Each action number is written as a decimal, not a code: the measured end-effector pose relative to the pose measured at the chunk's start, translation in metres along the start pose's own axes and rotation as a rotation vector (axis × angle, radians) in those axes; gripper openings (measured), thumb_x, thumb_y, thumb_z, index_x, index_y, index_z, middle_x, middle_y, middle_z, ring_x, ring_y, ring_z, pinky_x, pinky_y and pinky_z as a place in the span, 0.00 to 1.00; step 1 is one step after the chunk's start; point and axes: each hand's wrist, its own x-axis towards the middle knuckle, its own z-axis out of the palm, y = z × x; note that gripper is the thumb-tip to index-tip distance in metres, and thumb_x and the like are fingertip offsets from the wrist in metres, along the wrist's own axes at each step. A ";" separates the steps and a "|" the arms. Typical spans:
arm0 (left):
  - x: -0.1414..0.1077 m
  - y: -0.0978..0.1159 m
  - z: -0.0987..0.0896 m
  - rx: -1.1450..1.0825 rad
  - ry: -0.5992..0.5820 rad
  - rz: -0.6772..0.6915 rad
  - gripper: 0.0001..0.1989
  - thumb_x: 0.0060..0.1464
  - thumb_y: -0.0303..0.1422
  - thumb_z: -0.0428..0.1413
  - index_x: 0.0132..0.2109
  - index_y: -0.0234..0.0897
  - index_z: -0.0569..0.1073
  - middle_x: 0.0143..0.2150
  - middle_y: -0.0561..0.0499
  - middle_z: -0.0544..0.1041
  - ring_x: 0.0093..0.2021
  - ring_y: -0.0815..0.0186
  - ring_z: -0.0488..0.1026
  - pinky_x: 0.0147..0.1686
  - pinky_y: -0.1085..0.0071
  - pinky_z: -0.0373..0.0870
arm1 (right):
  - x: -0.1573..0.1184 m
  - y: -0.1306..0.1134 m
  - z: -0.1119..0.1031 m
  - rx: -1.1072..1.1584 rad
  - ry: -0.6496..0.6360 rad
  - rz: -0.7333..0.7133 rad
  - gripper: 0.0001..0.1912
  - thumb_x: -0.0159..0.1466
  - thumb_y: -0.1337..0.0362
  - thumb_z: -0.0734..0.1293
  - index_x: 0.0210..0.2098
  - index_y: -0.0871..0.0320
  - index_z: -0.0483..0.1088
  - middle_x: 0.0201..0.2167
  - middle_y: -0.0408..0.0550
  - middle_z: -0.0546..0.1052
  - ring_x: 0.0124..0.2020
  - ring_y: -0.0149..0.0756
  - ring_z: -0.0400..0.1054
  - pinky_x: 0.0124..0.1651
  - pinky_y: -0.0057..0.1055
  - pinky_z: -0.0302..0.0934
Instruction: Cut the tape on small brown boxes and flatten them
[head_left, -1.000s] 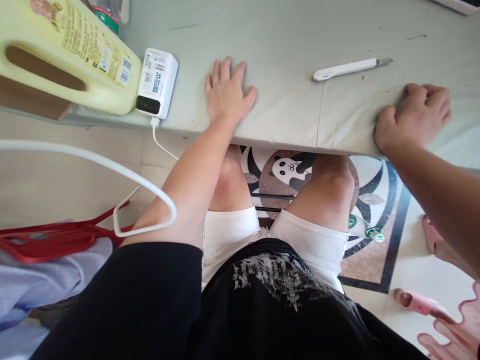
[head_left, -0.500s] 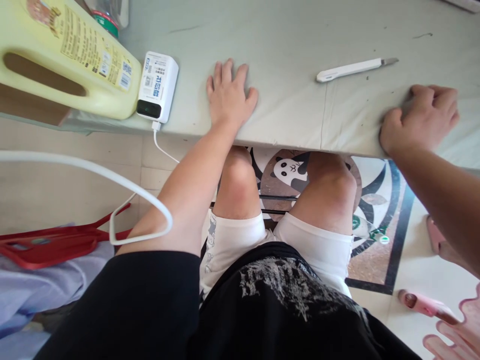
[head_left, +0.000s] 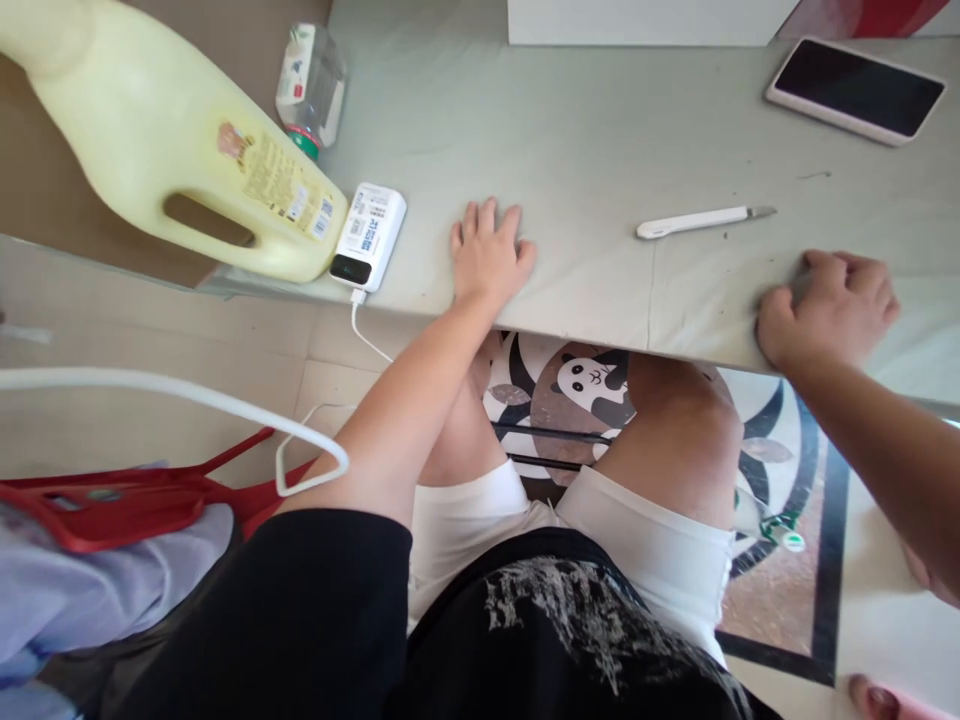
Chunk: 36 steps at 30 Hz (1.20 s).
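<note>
My left hand [head_left: 489, 258] lies flat on the grey-green tablecloth [head_left: 577, 180], fingers spread, holding nothing. To its left is a white power bank [head_left: 369, 236] with a cable plugged into its near end. My right hand [head_left: 832, 308] rests on the cloth at the right, fingers curled down; whatever may be under them is hidden. A white-handled knife [head_left: 697, 222] with a short metal blade lies between the hands, a little farther back, its blade pointing right. Neither hand touches it.
A large yellow jug [head_left: 195, 160] lies at the left, beside a clear bottle [head_left: 315, 85] with a green cap. At the back right is a phone [head_left: 856, 90], near a white box [head_left: 637, 22]. A white cable loop [head_left: 187, 390] hangs over my left arm.
The view has shifted so that more of the table's far side shows, with the phone and white box now visible. Both hands keep nearly the same poses on the cloth.
</note>
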 end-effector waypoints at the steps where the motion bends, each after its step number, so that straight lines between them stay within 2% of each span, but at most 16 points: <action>1: -0.001 0.000 -0.001 0.027 0.008 0.004 0.28 0.61 0.37 0.48 0.67 0.43 0.68 0.73 0.48 0.62 0.75 0.48 0.49 0.73 0.47 0.42 | 0.000 0.001 0.001 0.010 0.008 -0.009 0.36 0.52 0.57 0.60 0.60 0.61 0.70 0.60 0.63 0.68 0.63 0.59 0.59 0.66 0.55 0.48; 7: -0.005 0.001 -0.004 0.075 0.018 0.063 0.26 0.61 0.35 0.49 0.66 0.37 0.68 0.73 0.38 0.61 0.74 0.43 0.52 0.71 0.46 0.48 | -0.004 0.002 0.001 0.043 0.032 -0.069 0.31 0.59 0.53 0.58 0.58 0.57 0.70 0.59 0.64 0.70 0.62 0.61 0.61 0.65 0.60 0.52; 11: -0.008 0.010 -0.001 -0.123 0.057 -0.002 0.19 0.57 0.34 0.54 0.56 0.40 0.73 0.69 0.40 0.67 0.73 0.46 0.57 0.70 0.46 0.51 | -0.006 -0.001 -0.005 0.037 -0.003 -0.077 0.28 0.61 0.54 0.58 0.58 0.55 0.69 0.59 0.63 0.70 0.63 0.61 0.61 0.66 0.60 0.53; 13: -0.008 0.016 -0.003 -0.355 0.049 0.083 0.12 0.58 0.32 0.51 0.48 0.41 0.73 0.57 0.42 0.76 0.62 0.54 0.70 0.64 0.55 0.62 | -0.006 -0.004 -0.008 0.016 -0.023 -0.064 0.28 0.62 0.54 0.57 0.59 0.54 0.69 0.60 0.62 0.69 0.65 0.60 0.61 0.67 0.59 0.54; 15: -0.007 0.023 -0.008 -0.552 0.058 0.165 0.05 0.57 0.34 0.50 0.39 0.41 0.69 0.45 0.44 0.78 0.48 0.60 0.75 0.51 0.62 0.70 | -0.006 -0.006 -0.011 -0.009 -0.048 -0.049 0.28 0.63 0.54 0.56 0.59 0.53 0.68 0.62 0.60 0.69 0.66 0.59 0.61 0.67 0.58 0.54; 16: -0.007 0.025 -0.012 -0.603 0.068 0.184 0.05 0.56 0.37 0.51 0.34 0.42 0.65 0.37 0.47 0.76 0.39 0.62 0.73 0.43 0.65 0.70 | -0.006 -0.008 -0.012 -0.022 -0.061 -0.041 0.28 0.63 0.54 0.56 0.60 0.53 0.68 0.63 0.60 0.69 0.67 0.59 0.61 0.68 0.57 0.54; 17: -0.006 0.027 -0.016 -0.642 0.058 0.205 0.10 0.55 0.39 0.51 0.29 0.42 0.60 0.30 0.50 0.71 0.31 0.64 0.69 0.36 0.66 0.66 | -0.006 -0.009 -0.013 -0.033 -0.075 -0.034 0.29 0.63 0.54 0.56 0.60 0.53 0.68 0.63 0.60 0.68 0.67 0.59 0.60 0.68 0.58 0.54; 19: -0.003 0.028 -0.024 -0.721 -0.017 0.230 0.19 0.58 0.42 0.47 0.23 0.42 0.52 0.20 0.55 0.58 0.22 0.68 0.57 0.28 0.66 0.54 | -0.007 -0.013 -0.014 -0.054 -0.104 -0.024 0.31 0.63 0.54 0.54 0.62 0.56 0.67 0.64 0.60 0.68 0.68 0.59 0.59 0.69 0.58 0.54; 22: 0.002 0.025 -0.033 -0.766 -0.143 0.243 0.23 0.55 0.41 0.46 0.19 0.41 0.45 0.17 0.57 0.46 0.20 0.69 0.46 0.26 0.65 0.44 | -0.012 -0.016 -0.014 -0.097 -0.128 0.001 0.33 0.63 0.55 0.53 0.64 0.59 0.65 0.65 0.61 0.66 0.69 0.60 0.58 0.70 0.60 0.53; 25: 0.007 0.014 -0.040 -0.846 -0.222 0.264 0.22 0.54 0.41 0.46 0.18 0.40 0.46 0.17 0.57 0.45 0.21 0.69 0.45 0.27 0.66 0.43 | -0.011 -0.014 -0.014 -0.125 -0.137 0.018 0.35 0.61 0.51 0.53 0.63 0.56 0.65 0.65 0.60 0.66 0.69 0.62 0.59 0.69 0.62 0.55; 27: 0.010 0.002 -0.043 -0.884 -0.245 0.222 0.22 0.53 0.40 0.48 0.18 0.40 0.46 0.18 0.58 0.44 0.21 0.70 0.44 0.28 0.66 0.42 | 0.000 -0.016 -0.018 -0.137 -0.161 -0.012 0.34 0.55 0.47 0.56 0.57 0.52 0.70 0.59 0.61 0.71 0.65 0.67 0.63 0.67 0.65 0.58; 28: 0.012 -0.004 -0.044 -0.906 -0.248 0.181 0.22 0.52 0.40 0.49 0.18 0.40 0.46 0.19 0.58 0.43 0.21 0.69 0.44 0.28 0.66 0.42 | 0.007 -0.020 -0.022 -0.135 -0.170 -0.046 0.30 0.51 0.45 0.57 0.49 0.46 0.73 0.52 0.60 0.75 0.61 0.71 0.67 0.63 0.68 0.60; 30: 0.015 -0.016 -0.046 -0.972 -0.261 0.114 0.23 0.51 0.39 0.50 0.18 0.40 0.46 0.20 0.57 0.42 0.22 0.69 0.43 0.28 0.65 0.42 | 0.026 -0.041 -0.033 -0.070 -0.151 -0.169 0.18 0.46 0.44 0.59 0.32 0.37 0.72 0.37 0.56 0.78 0.47 0.74 0.73 0.55 0.72 0.64; 32: 0.019 -0.026 -0.047 -1.032 -0.267 0.063 0.23 0.51 0.37 0.51 0.18 0.40 0.45 0.20 0.57 0.41 0.23 0.68 0.43 0.27 0.63 0.42 | 0.044 -0.081 -0.046 0.049 -0.097 -0.357 0.08 0.47 0.45 0.60 0.23 0.34 0.67 0.27 0.51 0.76 0.36 0.70 0.75 0.48 0.70 0.67; 34: 0.023 -0.030 -0.048 -1.061 -0.248 0.017 0.23 0.50 0.36 0.51 0.18 0.40 0.45 0.20 0.57 0.41 0.24 0.66 0.43 0.28 0.62 0.43 | 0.059 -0.140 -0.054 0.131 -0.073 -0.586 0.04 0.52 0.49 0.62 0.25 0.35 0.69 0.29 0.48 0.77 0.35 0.63 0.76 0.46 0.64 0.71; 36: 0.026 -0.029 -0.049 -1.063 -0.226 -0.020 0.23 0.51 0.37 0.52 0.17 0.40 0.45 0.20 0.57 0.42 0.25 0.66 0.42 0.28 0.62 0.43 | 0.074 -0.212 -0.052 0.162 -0.086 -0.825 0.06 0.56 0.54 0.63 0.29 0.43 0.71 0.28 0.48 0.77 0.33 0.54 0.77 0.42 0.56 0.74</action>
